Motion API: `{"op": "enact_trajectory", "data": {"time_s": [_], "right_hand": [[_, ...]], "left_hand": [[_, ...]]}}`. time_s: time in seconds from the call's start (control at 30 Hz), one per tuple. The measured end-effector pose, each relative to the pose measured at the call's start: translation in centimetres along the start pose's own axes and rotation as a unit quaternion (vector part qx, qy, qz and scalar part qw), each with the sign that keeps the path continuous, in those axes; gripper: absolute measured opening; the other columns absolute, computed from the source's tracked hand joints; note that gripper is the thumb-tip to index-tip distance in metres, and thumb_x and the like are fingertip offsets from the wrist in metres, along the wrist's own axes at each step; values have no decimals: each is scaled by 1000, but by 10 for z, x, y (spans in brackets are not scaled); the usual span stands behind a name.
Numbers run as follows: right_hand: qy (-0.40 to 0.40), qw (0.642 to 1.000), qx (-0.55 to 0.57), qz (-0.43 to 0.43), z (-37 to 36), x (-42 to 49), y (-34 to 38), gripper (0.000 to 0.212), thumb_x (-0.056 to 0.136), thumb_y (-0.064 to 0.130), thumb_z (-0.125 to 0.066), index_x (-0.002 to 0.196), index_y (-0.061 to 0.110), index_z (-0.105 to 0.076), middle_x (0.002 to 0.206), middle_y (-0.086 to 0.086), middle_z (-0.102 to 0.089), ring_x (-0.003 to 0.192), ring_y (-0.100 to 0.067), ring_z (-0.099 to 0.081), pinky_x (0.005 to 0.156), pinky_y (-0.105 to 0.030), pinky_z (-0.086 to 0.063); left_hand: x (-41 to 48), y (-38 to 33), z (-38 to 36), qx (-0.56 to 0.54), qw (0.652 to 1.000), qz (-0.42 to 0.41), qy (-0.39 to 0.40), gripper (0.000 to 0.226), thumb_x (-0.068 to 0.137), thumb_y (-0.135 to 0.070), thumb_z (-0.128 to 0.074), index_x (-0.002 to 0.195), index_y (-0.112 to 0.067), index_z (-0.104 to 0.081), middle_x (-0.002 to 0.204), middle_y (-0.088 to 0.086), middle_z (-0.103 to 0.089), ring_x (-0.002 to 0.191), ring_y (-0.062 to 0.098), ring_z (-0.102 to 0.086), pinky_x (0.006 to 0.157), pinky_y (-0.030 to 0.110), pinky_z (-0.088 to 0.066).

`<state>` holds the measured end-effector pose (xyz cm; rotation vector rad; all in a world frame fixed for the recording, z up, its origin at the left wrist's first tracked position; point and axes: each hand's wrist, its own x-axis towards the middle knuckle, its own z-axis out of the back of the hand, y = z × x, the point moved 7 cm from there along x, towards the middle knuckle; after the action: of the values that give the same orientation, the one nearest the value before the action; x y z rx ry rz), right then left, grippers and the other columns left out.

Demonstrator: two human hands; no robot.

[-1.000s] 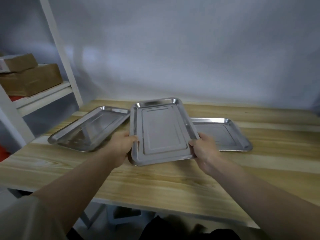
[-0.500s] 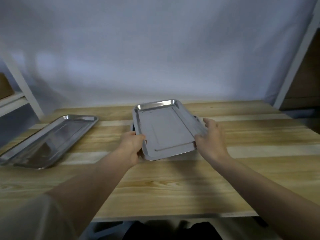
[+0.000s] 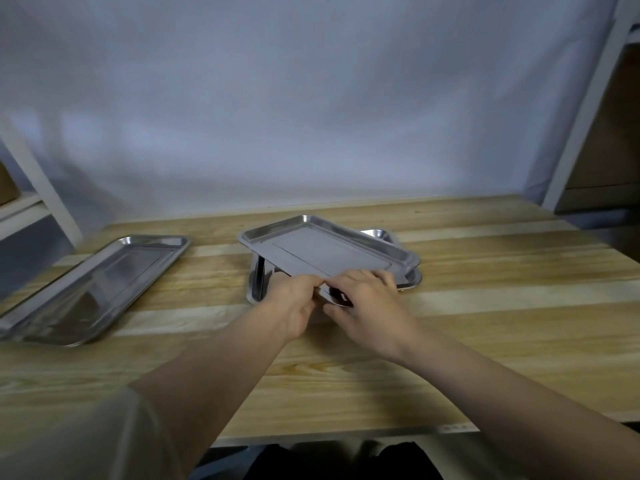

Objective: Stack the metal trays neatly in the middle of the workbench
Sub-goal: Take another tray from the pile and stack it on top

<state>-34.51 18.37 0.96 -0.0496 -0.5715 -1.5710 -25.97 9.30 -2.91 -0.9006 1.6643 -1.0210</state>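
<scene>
Closest to me, my two bare forearms reach out over the pale striped wooden counter [image 3: 485,306] and meet at about 12 o'clock. My left hand [image 3: 294,306] grips the near corner of the upper steel tray [image 3: 322,251], a shallow rectangular pan with a rolled rim, thumb on top and the other fingers curled under. My right hand [image 3: 367,303] holds the same corner from the other side, its fingers [image 3: 377,277] laid over the near edge and the thumb beneath it. This tray sits in the middle of the counter, above the lower steel tray [image 3: 258,282], a matching shiny pan lying flat on the wood. The two are not lined up. The upper one is turned askew, so the lower one's left end shows at 11 o'clock under it and its right corners peek out at 1 o'clock. I cannot tell whether the upper tray's far side touches the one below. Well apart, at 10 o'clock, the third steel tray [image 3: 97,285] lies flat by the counter's left end. Beyond, a white shelf post [image 3: 38,188] leans at 10 o'clock, another white post [image 3: 585,109] at 2 o'clock, and a pale grey backdrop [image 3: 311,116] fills 12 o'clock.
</scene>
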Motion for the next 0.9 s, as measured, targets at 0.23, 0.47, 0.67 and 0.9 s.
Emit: {"op": "enact_trajectory", "data": {"time_s": [0.23, 0.47, 0.67, 0.9], "right_hand": [[11, 997, -70, 9, -4, -2, -10, 37, 85, 4, -53, 114, 24, -64, 119, 8, -63, 111, -17, -53, 100, -33, -22], [28, 994, -96, -42, 0, -8, -38, 49, 72, -9, -49, 109, 23, -57, 111, 7, -58, 111, -17, -48, 99, -31, -23], [24, 994, -79, -65, -2, -10, -54, 53, 70, -13, -47, 108, 24, -56, 111, 9, -59, 110, -15, -51, 101, -29, -22], [36, 994, -46, -91, 2, -17, -77, 58, 70, -16, -47, 110, 25, -57, 115, 10, -61, 119, -12, -50, 118, -34, -9]], "left_hand": [[-11, -2, -1, 28, 997, 2, 74, 23, 93, 0, -55, 115, 2, -60, 108, 20, -70, 95, 32, -70, 79, 39, -60], [-12, -41, 36, 475, 835, -266, -78, 25, 91, -28, -60, 112, -15, -56, 111, 5, -61, 101, 21, -60, 82, 32, -50], [2, -27, 26, 679, 633, -371, 17, 52, 95, -38, -52, 143, -27, -39, 150, -5, -40, 142, 16, -29, 119, 38, -20], [2, -29, 14, 716, 570, -402, 32, 39, 98, -35, -45, 136, -26, -49, 132, -5, -54, 123, 18, -45, 106, 33, -33]]}}
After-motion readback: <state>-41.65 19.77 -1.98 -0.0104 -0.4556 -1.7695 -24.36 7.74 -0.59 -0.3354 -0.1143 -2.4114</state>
